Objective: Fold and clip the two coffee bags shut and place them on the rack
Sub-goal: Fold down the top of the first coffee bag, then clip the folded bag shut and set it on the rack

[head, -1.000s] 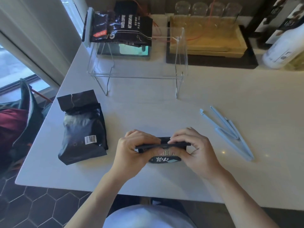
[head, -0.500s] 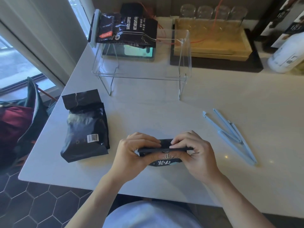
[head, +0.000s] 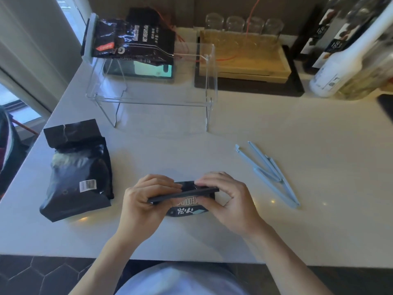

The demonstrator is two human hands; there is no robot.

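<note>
A small black coffee bag (head: pixel 187 207) stands near the table's front edge, its top pinched flat. My left hand (head: pixel 144 201) grips the left end of that top, and my right hand (head: pixel 229 196) grips the right end. A second, larger black coffee bag (head: pixel 78 173) lies flat to the left with its top folded back. Two light blue bag clips (head: pixel 270 169) rest open on the table to the right. The clear acrylic rack (head: pixel 208 77) stands at the back; a clipped black coffee bag (head: pixel 136 43) lies on its left part.
Behind the rack sit a phone (head: pixel 148 70), a wooden tray (head: pixel 251 60) with upturned glasses, and bottles (head: pixel 340 67) at the far right. The white table (head: pixel 297 231) ends just in front of my hands and along the left side.
My hands have tilted the folded top of the small bag, its left end now lower. The camera has shifted slightly; nothing else moved.
</note>
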